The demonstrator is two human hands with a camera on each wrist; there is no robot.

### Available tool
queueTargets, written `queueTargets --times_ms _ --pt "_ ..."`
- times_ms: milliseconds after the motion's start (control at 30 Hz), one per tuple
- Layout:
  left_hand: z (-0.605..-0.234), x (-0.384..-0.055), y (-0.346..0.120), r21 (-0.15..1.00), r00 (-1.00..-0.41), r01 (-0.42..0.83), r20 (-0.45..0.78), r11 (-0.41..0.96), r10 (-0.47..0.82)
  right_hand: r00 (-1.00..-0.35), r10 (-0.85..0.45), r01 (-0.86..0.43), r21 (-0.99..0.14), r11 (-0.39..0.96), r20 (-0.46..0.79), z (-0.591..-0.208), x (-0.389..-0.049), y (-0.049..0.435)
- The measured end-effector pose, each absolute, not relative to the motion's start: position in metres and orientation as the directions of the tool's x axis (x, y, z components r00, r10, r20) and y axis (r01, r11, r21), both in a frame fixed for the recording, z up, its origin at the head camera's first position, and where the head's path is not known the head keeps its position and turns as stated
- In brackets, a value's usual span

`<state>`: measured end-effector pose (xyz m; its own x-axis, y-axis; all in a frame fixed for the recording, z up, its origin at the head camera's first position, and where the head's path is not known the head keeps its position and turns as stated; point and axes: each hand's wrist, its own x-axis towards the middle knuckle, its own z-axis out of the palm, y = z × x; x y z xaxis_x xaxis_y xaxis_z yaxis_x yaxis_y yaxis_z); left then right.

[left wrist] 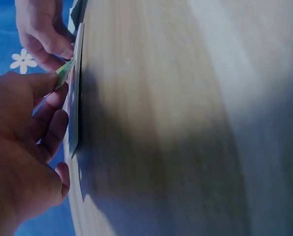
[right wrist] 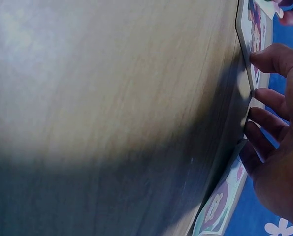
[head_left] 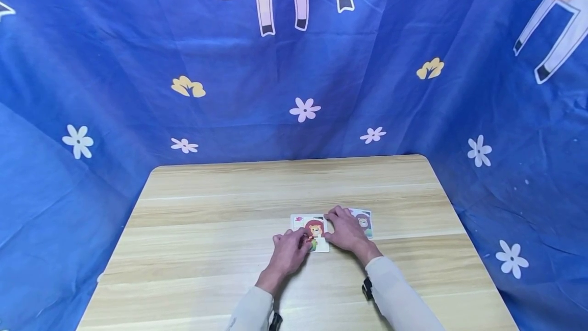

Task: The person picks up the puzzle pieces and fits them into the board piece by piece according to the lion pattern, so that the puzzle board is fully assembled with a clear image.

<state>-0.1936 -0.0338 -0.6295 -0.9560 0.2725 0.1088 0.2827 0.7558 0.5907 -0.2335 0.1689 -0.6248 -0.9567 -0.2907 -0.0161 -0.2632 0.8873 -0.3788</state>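
A flat puzzle board [head_left: 323, 246] with a lion picture lies on the table, in front of both hands. My left hand [head_left: 288, 252] is over its lower left part. Between thumb and index finger, that hand pinches a small green and white puzzle piece [left wrist: 62, 74], tilted above the board. My right hand [head_left: 346, 230] rests at the board's right edge; its thumb touches the face of the board, and the other fingers are spread along the edge. Partly under the right hand is a paper card [head_left: 366, 222] with a similar lion picture. The left hand hides part of the board.
The wooden table [head_left: 206, 249] has light grain and rounded far corners. Blue cloth [head_left: 239, 80] printed with flowers and animals hangs behind it and at both sides. Each sleeve has a dark strap [head_left: 367, 288] near the wrist.
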Motion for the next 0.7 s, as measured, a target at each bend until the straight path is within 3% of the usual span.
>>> queueTargets --times_ms 433,700 --pt "-0.629 -0.196 -0.023 0.604 -0.953 0.285 0.092 0.744 0.289 -0.958 -0.283 -0.249 -0.383 0.89 -0.036 -0.624 -0.234 0.169" --pt "-0.63 -0.197 -0.015 0.516 -0.944 0.325 0.132 0.793 0.301 -0.957 -0.29 -0.261 -0.374 0.89 -0.022 -0.625 -0.235 0.17"
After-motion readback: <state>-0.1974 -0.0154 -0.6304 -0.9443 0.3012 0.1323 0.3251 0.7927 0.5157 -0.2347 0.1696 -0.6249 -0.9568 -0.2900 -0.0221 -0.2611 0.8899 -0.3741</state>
